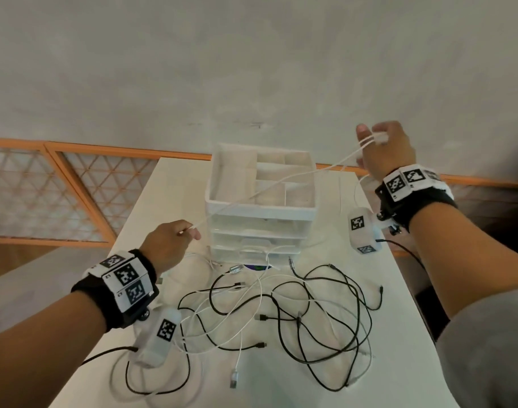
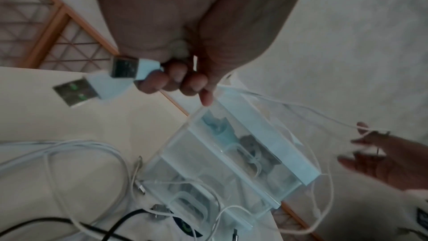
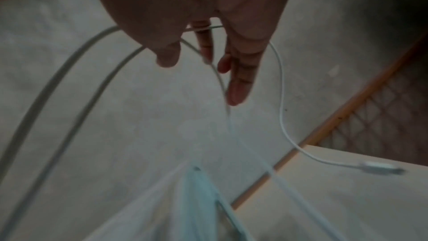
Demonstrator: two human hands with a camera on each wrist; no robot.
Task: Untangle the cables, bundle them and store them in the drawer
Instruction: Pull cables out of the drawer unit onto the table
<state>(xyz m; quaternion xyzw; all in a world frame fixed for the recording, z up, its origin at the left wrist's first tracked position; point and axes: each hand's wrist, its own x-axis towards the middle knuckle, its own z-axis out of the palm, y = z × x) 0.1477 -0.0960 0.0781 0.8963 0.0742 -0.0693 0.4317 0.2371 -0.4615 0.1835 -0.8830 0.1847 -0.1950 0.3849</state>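
Note:
A white cable (image 1: 269, 189) runs taut in the air between my hands, above the white drawer unit (image 1: 260, 212). My left hand (image 1: 187, 234) grips one end in a fist. In the left wrist view two white USB plugs (image 2: 122, 70) stick out of the left hand (image 2: 176, 80). My right hand (image 1: 369, 142) is raised at the right of the unit with the cable wound round its fingers (image 3: 238, 83). A loose end with a small plug (image 3: 379, 168) dangles below the right hand. A tangle of black and white cables (image 1: 299, 316) lies on the table in front of the unit.
The white table (image 1: 405, 348) is narrow, with edges close on both sides. The drawer unit has an open tray with compartments on top and clear drawers below. An orange lattice railing (image 1: 75, 178) runs behind the table at floor level.

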